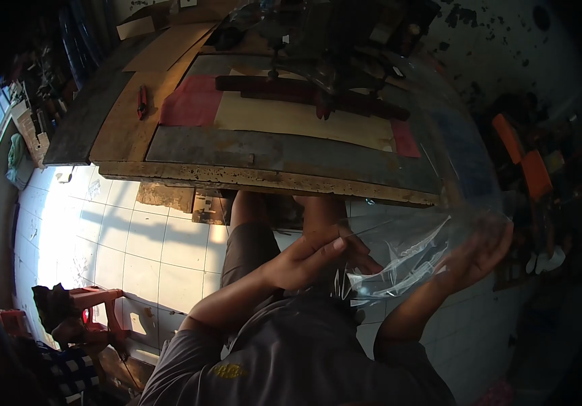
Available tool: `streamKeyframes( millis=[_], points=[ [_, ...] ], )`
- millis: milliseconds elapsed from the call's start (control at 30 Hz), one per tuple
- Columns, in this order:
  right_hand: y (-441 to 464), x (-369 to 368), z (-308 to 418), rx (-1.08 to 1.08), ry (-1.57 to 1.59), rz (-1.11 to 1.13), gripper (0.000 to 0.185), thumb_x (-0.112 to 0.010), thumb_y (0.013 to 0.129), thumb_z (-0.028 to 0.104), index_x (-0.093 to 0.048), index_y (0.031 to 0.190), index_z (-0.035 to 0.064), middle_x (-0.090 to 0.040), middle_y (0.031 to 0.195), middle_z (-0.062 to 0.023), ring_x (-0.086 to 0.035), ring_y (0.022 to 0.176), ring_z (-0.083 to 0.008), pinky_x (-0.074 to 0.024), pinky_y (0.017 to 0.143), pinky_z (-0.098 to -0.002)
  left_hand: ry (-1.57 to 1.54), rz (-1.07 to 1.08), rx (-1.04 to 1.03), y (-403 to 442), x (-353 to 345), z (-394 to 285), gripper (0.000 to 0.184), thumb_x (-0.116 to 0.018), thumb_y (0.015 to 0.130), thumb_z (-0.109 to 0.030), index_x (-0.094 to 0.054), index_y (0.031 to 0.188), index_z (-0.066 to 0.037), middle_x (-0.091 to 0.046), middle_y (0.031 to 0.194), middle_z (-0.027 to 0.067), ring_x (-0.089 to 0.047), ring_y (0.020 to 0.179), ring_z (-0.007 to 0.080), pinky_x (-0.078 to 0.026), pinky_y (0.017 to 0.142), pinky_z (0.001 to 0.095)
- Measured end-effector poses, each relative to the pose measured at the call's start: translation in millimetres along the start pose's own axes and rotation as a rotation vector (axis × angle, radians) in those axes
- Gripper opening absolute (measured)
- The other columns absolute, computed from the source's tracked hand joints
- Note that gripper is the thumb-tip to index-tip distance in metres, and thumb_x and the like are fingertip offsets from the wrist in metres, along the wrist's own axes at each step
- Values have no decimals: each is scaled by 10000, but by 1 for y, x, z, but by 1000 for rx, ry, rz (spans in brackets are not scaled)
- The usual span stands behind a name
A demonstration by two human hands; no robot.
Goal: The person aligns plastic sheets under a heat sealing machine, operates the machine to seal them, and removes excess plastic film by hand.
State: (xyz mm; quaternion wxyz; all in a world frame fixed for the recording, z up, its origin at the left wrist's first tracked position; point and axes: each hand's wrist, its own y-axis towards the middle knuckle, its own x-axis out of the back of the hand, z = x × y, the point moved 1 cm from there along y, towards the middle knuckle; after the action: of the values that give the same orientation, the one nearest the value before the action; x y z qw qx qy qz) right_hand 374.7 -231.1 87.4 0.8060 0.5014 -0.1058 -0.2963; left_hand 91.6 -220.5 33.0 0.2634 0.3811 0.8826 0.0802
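Note:
A sheet of clear, glossy plastic film (pixel 406 267) is stretched between my two hands, above my lap and in front of the table's near edge. At its left end, my left hand (pixel 315 256) grips the film with the thumb on top and the fingers partly hidden below. My right hand (pixel 484 250) holds the far right part, its fingers curved and partly seen through the plastic. Folds and bright reflections run across the middle of the film. Whether it is a single sheet or a bag, I cannot tell.
The worktable (pixel 257 172) has a worn front edge. On it are a yellow sheet (pixel 291 118), a pink sheet (pixel 189 101), a dark machine with a long reddish bar (pixel 257 84) and a red cutter-like tool (pixel 143 103). A red plastic stool (pixel 105 301) stands at lower left.

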Motion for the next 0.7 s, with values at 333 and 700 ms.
streamKeyframes(
  millis=[333,700],
  points=[
    [16,-20,3,5,-97,132,755,-825,877,150,-418,1500,21,-616,1271,-127,-595,1149,-204,-437,977,-342,-68,129,-148,-2,18,-42,418,-416,1110,-247,-637,1269,70,-627,1360,247,-564,1326,302,-392,1132,409],
    [3,2,-14,-205,-427,152,335,-619,1033,254,-624,1285,33,-668,1238,-108,-579,1121,-203,-448,966,-412,-127,1,6,5,43,-62,411,-436,1098,-138,-423,1447,80,-678,1246,270,-691,1159,316,-522,1003,393]
  ],
)
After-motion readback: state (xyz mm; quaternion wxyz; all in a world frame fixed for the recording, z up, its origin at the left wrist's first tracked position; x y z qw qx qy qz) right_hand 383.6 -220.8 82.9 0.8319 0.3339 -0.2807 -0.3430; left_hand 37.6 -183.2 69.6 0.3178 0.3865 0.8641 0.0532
